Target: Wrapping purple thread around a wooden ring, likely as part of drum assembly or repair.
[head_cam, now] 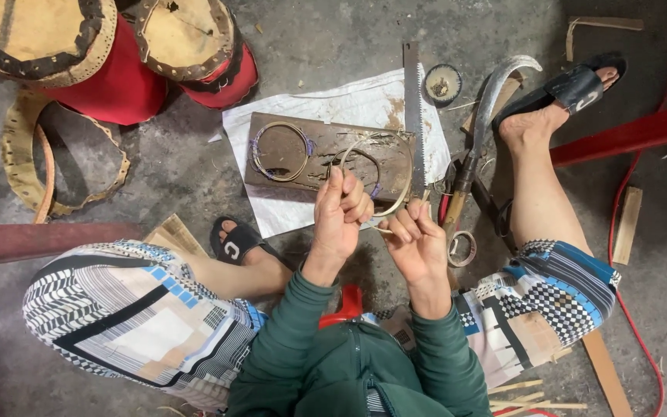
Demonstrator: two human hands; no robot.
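Both hands are closed in a grip on one thin bamboo strip loop point(392, 202): the left hand point(340, 212) pinches its upper part between thumb and fingers, the right hand point(417, 241) clasps the loose strip end lower down. Just beyond lies a dark wooden board point(326, 174) on a white sack, bearing a finished cane ring point(280, 151). A handsaw point(413, 108) and a curved sickle point(486, 116) lie to the right on the concrete floor.
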